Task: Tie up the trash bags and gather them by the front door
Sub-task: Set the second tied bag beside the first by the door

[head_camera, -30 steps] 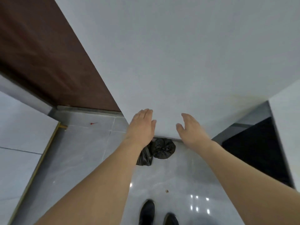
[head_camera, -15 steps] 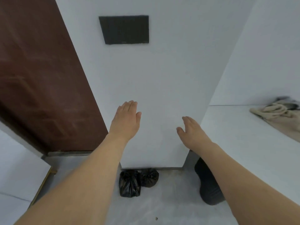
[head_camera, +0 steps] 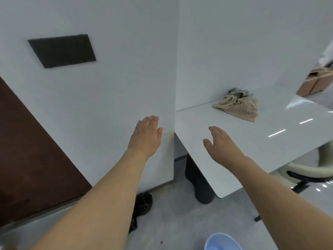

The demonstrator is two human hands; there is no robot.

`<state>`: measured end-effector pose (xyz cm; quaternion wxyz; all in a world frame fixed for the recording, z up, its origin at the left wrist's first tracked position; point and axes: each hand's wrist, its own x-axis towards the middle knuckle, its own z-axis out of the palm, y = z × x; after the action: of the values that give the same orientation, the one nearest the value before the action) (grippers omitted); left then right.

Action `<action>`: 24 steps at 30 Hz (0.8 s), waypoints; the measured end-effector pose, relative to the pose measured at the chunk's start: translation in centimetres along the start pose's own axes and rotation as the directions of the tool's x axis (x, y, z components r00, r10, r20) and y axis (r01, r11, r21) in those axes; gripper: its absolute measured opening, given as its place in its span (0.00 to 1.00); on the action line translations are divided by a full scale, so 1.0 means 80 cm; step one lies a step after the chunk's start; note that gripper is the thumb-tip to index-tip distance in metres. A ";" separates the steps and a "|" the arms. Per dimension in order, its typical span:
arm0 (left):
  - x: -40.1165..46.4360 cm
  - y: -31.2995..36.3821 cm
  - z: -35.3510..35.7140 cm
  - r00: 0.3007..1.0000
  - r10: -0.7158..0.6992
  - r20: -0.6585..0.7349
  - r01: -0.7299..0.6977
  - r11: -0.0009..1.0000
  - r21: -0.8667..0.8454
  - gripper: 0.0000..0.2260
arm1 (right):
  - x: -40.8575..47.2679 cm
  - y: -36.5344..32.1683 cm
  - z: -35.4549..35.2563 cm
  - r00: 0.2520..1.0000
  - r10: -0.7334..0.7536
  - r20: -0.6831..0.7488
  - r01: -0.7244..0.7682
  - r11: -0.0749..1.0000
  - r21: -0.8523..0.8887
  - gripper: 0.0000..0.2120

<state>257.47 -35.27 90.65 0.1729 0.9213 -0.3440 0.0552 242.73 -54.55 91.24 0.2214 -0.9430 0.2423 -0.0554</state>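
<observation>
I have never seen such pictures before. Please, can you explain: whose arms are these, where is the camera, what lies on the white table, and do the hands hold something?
The camera sits on a person's head and looks forward and down, so you see that person's own arms. The left hand and the right hand are both open, fingers straight, and hold nothing. On the white table lies a crumpled beige cloth with something grey behind it. On the floor at the foot of the wall, beside the brown door, lies a black trash bag, partly hidden by the left arm. A light blue basin shows at the bottom edge.
</observation>
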 end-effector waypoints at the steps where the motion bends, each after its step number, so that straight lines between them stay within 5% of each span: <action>1: 0.003 0.019 0.004 1.000 0.021 0.008 -0.021 1.000 -0.003 0.22 | -0.011 0.016 -0.009 1.000 0.021 -0.014 -0.021 1.000 -0.003 0.27; 14: -0.025 0.437 0.113 0.904 0.414 0.104 -0.402 0.907 -0.123 0.22 | -0.230 0.339 -0.167 0.898 0.356 -0.260 -0.347 0.934 0.080 0.23; 24: -0.143 0.840 0.242 0.608 0.783 0.133 -0.746 0.621 -0.241 0.18 | -0.486 0.618 -0.272 0.658 0.685 -0.312 -0.659 0.725 0.202 0.24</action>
<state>204.61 -82.42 88.91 0.1663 0.6677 -0.7255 -0.0087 182.65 -83.14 88.89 0.2107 -0.7502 0.6079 -0.1526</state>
